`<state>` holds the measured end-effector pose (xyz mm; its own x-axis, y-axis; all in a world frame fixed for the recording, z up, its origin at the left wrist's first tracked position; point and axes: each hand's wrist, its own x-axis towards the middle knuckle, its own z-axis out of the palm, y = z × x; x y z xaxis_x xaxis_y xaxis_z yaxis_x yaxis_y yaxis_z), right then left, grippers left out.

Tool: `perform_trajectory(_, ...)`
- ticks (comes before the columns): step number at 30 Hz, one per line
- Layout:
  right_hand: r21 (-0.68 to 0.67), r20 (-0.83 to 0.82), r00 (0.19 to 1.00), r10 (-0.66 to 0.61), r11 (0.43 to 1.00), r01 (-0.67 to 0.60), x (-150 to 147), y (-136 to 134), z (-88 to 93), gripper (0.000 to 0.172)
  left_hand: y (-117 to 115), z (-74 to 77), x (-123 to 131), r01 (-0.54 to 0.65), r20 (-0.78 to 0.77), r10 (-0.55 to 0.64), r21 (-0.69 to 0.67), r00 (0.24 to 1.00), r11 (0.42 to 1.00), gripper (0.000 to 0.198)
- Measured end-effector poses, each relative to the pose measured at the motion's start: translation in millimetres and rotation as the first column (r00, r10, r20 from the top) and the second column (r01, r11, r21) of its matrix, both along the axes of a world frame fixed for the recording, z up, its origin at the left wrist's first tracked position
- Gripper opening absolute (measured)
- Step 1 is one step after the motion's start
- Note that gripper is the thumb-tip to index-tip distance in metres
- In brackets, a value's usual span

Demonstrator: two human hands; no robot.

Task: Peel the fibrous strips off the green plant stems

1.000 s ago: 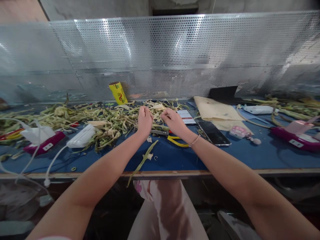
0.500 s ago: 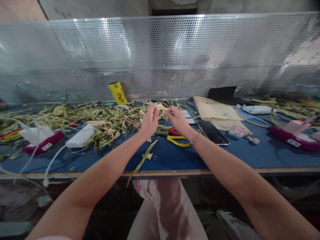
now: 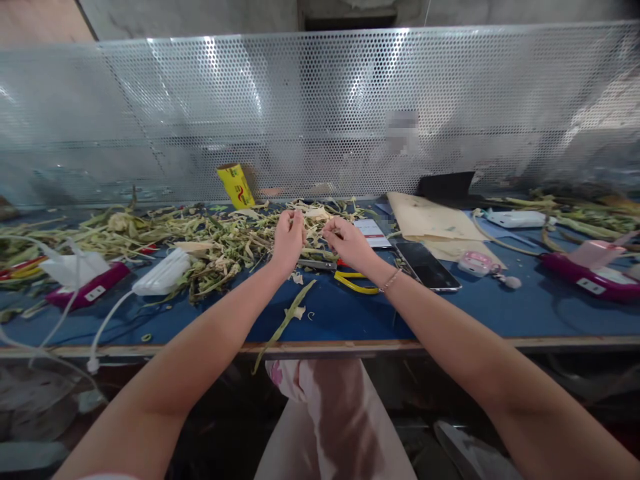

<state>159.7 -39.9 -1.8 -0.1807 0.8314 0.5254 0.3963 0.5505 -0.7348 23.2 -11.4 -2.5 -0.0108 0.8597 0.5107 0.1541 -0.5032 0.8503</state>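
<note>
My left hand is closed in a pinch above the heap of dried, greenish plant pieces. What its fingers hold, if anything, is too small to make out. A short gap to the right, my right hand also has thumb and fingers pinched together, their content hidden. Beneath and between the hands lie scissors with red and yellow handles and a grey blade, partly covered by the right hand. One long green strip hangs over the table's front edge.
A yellow tube leans by the perforated metal screen. White power bank and purple power strip with cables lie left. To the right are a black phone, brown paper, pink earbud case and another purple strip.
My left hand has moved left, away from my right hand, widening the gap between them. My right hand has shifted slightly left and down. More of the scissors' blade shows.
</note>
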Motion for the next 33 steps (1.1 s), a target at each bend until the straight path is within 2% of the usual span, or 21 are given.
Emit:
perform_trajectory(3, 0.006, -0.008, 1.000, -0.023, 1.000, 0.023, 0, -2, 2.2, 0.010, -2, 1.6, 4, 0.134, 0.083, -0.127, -0.089, 0.988, 0.987, 0.033)
perform_trajectory(7, 0.041, -0.003, 0.996, -0.090, 0.995, 0.090, -2, -3, 4.0, 0.010, -3, 1.9, 4, 0.238, 0.061, -0.233, -0.087, 0.971, 0.967, 0.029)
perform_trajectory(12, 0.125, 0.060, 0.990, -0.128, 0.985, 0.120, 2, 2, 1.0, 0.007, -5, 5.7, 1, 0.209, -0.106, -0.214, -0.060, 0.971, 0.976, 0.020)
perform_trajectory(16, 0.295, 0.088, 0.972, -0.217, 0.938, 0.183, 10, 7, -1.4, 0.004, -6, 9.1, 1, 0.190, -0.207, -0.195, -0.044, 0.959, 0.981, 0.014)
perform_trajectory(18, 0.338, 0.075, 0.967, -0.245, 0.918, 0.207, 12, 8, -1.4, 0.002, -6, 9.5, 1, 0.182, -0.207, -0.187, -0.046, 0.960, 0.982, 0.013)
perform_trajectory(20, 0.290, 0.020, 0.973, -0.230, 0.933, 0.214, 13, 9, -0.9, 0.007, -5, 8.7, 3, 0.188, -0.124, -0.198, -0.089, 0.972, 0.978, 0.014)
perform_trajectory(24, 0.056, -0.229, 0.957, -0.177, 0.979, 0.194, 11, 13, -2.7, 0.040, -6, 4.9, 8, 0.259, 0.134, -0.233, -0.222, 0.963, 0.940, 0.017)
perform_trajectory(26, -0.008, -0.324, 0.936, -0.139, 0.990, 0.144, 10, 18, -5.2, 0.042, -8, 3.4, 10, 0.293, 0.214, -0.240, -0.267, 0.947, 0.918, 0.018)
perform_trajectory(28, -0.049, -0.304, 0.948, -0.098, 0.995, 0.087, 10, 21, -7.3, 0.026, -9, 2.6, 11, 0.317, 0.255, -0.245, -0.299, 0.936, 0.900, 0.019)
perform_trajectory(30, -0.051, -0.209, 0.974, -0.087, 0.996, 0.078, 10, 22, -7.9, 0.013, -10, 2.1, 12, 0.334, 0.268, -0.254, -0.316, 0.929, 0.888, 0.018)
perform_trajectory(33, 0.014, -0.046, 0.990, -0.130, 0.991, 0.131, 9, 18, -5.8, 0.020, -10, 0.7, 13, 0.351, 0.264, -0.276, -0.302, 0.924, 0.886, 0.015)
